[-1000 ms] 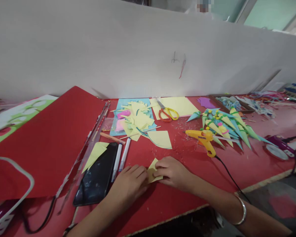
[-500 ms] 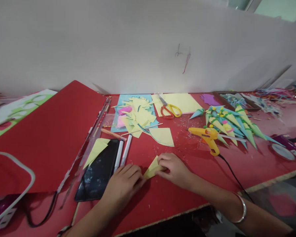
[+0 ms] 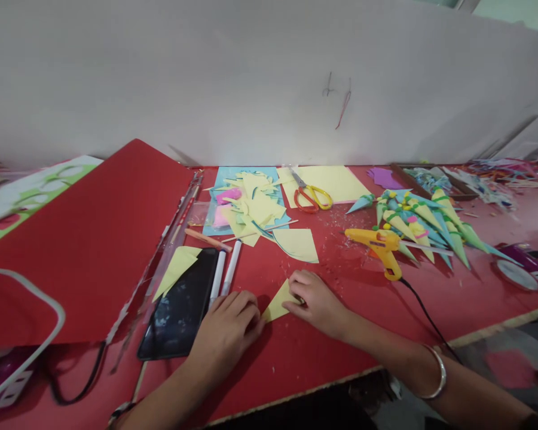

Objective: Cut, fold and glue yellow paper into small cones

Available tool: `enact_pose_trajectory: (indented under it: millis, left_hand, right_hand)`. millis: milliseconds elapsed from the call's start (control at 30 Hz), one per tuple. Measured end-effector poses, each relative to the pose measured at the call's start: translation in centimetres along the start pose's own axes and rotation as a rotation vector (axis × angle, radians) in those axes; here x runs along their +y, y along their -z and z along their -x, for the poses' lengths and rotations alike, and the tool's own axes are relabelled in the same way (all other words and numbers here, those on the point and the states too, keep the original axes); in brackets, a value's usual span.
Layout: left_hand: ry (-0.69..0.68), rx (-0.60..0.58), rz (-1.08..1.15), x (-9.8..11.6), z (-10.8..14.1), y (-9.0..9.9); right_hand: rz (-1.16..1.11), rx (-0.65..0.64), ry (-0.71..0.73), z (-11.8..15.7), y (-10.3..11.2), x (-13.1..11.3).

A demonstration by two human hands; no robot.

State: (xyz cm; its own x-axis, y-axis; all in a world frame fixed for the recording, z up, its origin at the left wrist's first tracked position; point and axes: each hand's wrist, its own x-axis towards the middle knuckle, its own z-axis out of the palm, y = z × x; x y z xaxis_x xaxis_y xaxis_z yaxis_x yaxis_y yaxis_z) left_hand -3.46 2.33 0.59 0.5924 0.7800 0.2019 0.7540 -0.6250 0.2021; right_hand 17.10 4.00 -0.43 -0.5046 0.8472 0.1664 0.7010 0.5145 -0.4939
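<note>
A small yellow paper piece (image 3: 278, 303), pointed at its left end, lies on the red table between my hands. My right hand (image 3: 316, 301) has its fingers curled round the wide right edge of the paper, thumb below and fingers above. At the pointed end, my left hand (image 3: 231, 325) rests with bent fingers, the tips pressed at the paper's corner. Just beyond lies a fan-shaped yellow paper (image 3: 298, 243) with a dark curved edge. Two white markers (image 3: 229, 269) and a black phone (image 3: 179, 322) lie by my left hand, with folded yellow paper (image 3: 176, 272) on the phone.
A yellow glue gun (image 3: 379, 240) lies to the right, its cord running off the table edge. Behind it are several paper cones (image 3: 430, 221). Scissors (image 3: 312, 197) and paper scraps (image 3: 257, 200) lie at the back; a large red sheet (image 3: 98, 245) covers the left.
The right hand's grip on the yellow paper has shifted slightly, and the paper looks flatter. The left hand stays at the pointed end. The view has tilted a little.
</note>
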Motion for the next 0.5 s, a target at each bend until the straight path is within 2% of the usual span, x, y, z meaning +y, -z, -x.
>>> enact_pose_trajectory:
  millis: [233,500]
  left_hand:
    - [-0.005,-0.076,0.051,-0.4,0.1,0.0]
    - [-0.009,-0.105,0.024,-0.5,0.4,1.2]
  right_hand:
    - [0.074,-0.011,0.004,0.2,-0.1,-0.1]
    - [0.097,-0.019,0.011,0.1,-0.2,0.0]
